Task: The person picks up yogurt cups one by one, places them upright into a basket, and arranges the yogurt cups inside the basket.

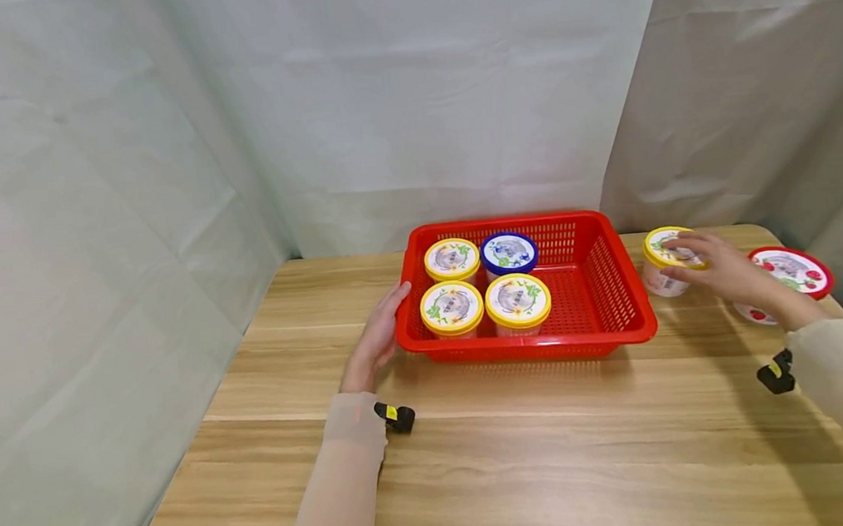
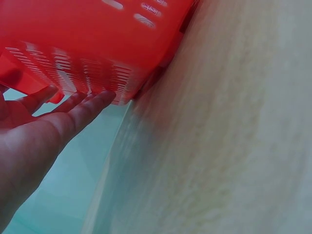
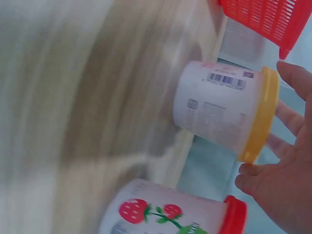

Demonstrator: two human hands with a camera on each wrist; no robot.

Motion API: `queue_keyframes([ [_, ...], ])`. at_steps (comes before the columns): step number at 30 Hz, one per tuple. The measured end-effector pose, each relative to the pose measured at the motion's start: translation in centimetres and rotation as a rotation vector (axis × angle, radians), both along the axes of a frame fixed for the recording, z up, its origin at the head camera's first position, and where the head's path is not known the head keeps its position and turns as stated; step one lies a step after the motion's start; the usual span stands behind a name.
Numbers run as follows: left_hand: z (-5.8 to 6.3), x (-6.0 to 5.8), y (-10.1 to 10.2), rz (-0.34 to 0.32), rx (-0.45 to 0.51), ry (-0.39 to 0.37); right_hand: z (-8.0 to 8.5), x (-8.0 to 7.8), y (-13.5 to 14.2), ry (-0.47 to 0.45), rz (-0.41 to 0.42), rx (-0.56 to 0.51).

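A red plastic basket (image 1: 609,347) stands on the wooden table, holding three yellow-lidded tubs and a blue-lidded tub (image 1: 509,252) in its left part. At its left wall is my left hand (image 1: 381,333); in the left wrist view the extended fingers (image 2: 92,105) lie against the slotted side. Right of the basket stands a white tub with a yellow lid (image 3: 219,107). My right hand (image 1: 726,265) is over that tub, its fingers spread about the lid, with the fingertips right at the lid's edge in the right wrist view.
Farther right, a larger tub with a red lid (image 1: 794,270) and strawberry pictures stands close to my right wrist. Pale curtains (image 1: 416,113) hang behind and beside the wooden table (image 1: 558,451). A small black camera is strapped to each wrist.
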State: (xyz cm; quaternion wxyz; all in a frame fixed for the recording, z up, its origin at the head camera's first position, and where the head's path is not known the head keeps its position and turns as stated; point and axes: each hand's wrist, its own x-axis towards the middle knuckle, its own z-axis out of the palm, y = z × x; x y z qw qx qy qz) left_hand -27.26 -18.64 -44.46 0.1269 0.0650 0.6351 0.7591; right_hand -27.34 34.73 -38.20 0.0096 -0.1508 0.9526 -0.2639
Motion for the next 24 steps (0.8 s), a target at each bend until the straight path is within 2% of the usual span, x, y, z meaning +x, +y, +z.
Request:
queue_keyframes([
  [3,0.0,-0.1,0.0,0.005,0.003,-0.003,-0.8,0.0,-0.1,0.016,-0.016,-0.101],
  [8,0.0,-0.1,0.0,0.006,0.000,-0.004,-2.0,0.0,-0.3,0.003,-0.086,-0.236],
  [14,0.1,0.0,-0.1,0.009,-0.008,-0.012,-2.5,0.0,-0.4,0.053,-0.119,-0.235],
  [24,0.1,0.0,0.1,0.008,-0.004,-0.015,-2.5,0.0,0.0,0.064,-0.150,-0.211],
])
